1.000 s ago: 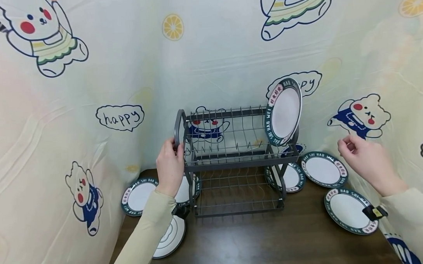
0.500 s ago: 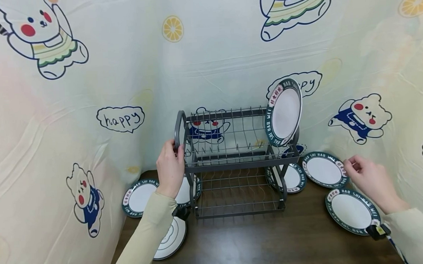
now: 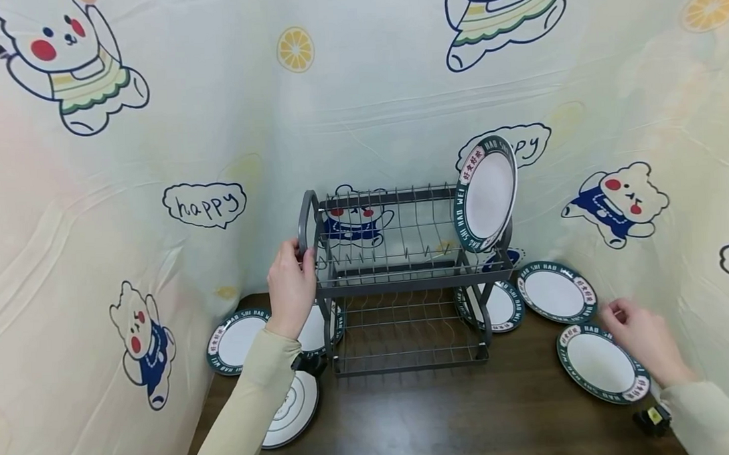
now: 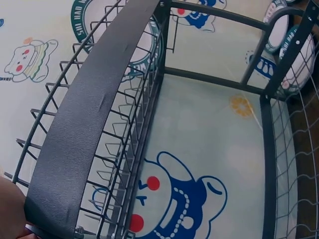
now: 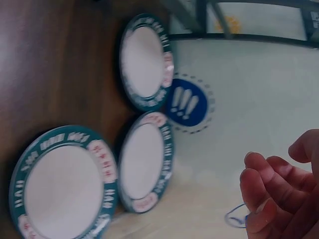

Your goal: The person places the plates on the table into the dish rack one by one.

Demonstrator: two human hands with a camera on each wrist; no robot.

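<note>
two-tier dish rack (image 3: 415, 284) stands on the dark wood-grain table (image 3: 407, 420), patterned cloth (image 3: 383, 73) hung behind it. one green-rimmed plate (image 3: 490, 196) is on edge at the right end of the rack's upper tier, tilted, face toward the person; the upper-tier wires are judged to prop it, though the exact slot cannot be told. right of the rack, three more plates: one partly hidden by the rack's right leg (image 3: 501, 308), one farther right (image 3: 556, 294), and a nearest plate (image 3: 603, 365) in front of that; white faces up. left of the rack, a lettered plate (image 3: 236, 342) lies near the cloth, another (image 3: 316, 333) shows partly behind the rack's left leg, and a ringed white plate (image 3: 295, 411), perhaps bottom up, sits in front, partly under the forearm. plates on both flanks leave the table before the rack free for the arms, probably for easy reach. left hand (image 3: 291, 287): fingers wrapped on the rack's left end handle (image 3: 306, 213), likely to keep the light frame from shifting. right hand (image 3: 642, 338): right of the rack, above the far edge of the nearest plate; fingers loosely curled, thumb a narrow gap from them, holding nothing; the right wrist view shows it apart from the plates.
</note>
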